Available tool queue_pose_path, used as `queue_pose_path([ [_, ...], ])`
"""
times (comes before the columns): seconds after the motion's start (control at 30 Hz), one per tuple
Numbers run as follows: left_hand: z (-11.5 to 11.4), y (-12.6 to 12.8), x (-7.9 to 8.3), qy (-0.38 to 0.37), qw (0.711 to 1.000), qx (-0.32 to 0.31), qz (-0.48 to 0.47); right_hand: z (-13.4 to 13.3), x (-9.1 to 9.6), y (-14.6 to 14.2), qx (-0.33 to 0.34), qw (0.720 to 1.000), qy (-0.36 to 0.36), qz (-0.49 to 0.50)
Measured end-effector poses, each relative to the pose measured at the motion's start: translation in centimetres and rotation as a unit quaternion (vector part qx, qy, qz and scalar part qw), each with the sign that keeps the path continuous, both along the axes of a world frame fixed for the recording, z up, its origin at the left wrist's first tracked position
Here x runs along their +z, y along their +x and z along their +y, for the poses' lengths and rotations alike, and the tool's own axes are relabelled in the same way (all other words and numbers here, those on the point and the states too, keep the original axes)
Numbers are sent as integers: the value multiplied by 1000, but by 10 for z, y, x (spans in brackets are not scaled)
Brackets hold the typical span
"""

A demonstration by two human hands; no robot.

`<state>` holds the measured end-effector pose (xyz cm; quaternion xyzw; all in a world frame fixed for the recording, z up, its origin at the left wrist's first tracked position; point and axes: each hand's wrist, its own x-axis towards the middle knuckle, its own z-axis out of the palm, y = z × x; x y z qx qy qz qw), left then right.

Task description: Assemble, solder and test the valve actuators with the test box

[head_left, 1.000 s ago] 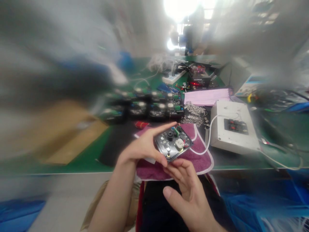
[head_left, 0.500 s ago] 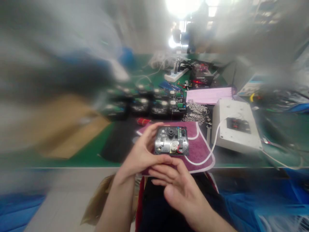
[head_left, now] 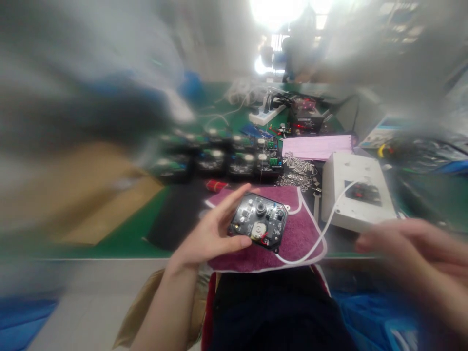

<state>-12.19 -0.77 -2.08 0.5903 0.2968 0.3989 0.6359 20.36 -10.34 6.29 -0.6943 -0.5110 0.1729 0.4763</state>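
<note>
My left hand (head_left: 208, 234) grips a small black circuit board (head_left: 259, 220) by its left edge, thumb underneath and fingers on top. The board carries a round white part and a black cylinder and is tilted over a purple cloth (head_left: 292, 234) at the bench's front edge. My right hand (head_left: 413, 253) is off to the right, away from the board and blurred by motion; its fingers look loosely spread and I see nothing in them.
A white box (head_left: 354, 195) with a white cable (head_left: 321, 229) sits right of the cloth. Behind are rows of black circuit boards (head_left: 234, 161), loose metal screws (head_left: 296, 168), a pink sheet (head_left: 316, 146), a power strip (head_left: 265, 114) and a cardboard piece (head_left: 109, 214) on the green bench.
My right hand has let go of the board and swung away to the right. The left hand keeps hold and has tilted the board lower over the cloth.
</note>
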Motion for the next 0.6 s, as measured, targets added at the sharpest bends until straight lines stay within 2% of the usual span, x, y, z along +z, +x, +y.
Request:
queue_pose_path([
  [0.07, -7, 2, 2, -11, 999, 31, 23, 32, 8, 29, -124, 978, 83, -148],
  [0.1, -11, 4, 3, -17, 998, 48, 36, 51, 10, 46, -128, 968, 90, -197],
  [0.27, -19, 19, 0, -35, 987, 129, 84, 144, 4, 132, 77, 955, 25, -285],
  [0.33, -19, 24, 0, -39, 980, 162, 112, 168, -3, 152, 113, 946, 3, -304],
  [0.43, -17, 27, 0, -42, 971, 190, 140, 180, -13, 167, 103, 944, -43, -311],
  [0.5, -15, 27, 0, -55, 967, 198, 148, 175, -18, 170, 105, 943, -68, -309],
  [0.6, -14, 28, 0, -67, 965, 211, 138, 160, -25, 168, 112, 933, -66, -336],
])
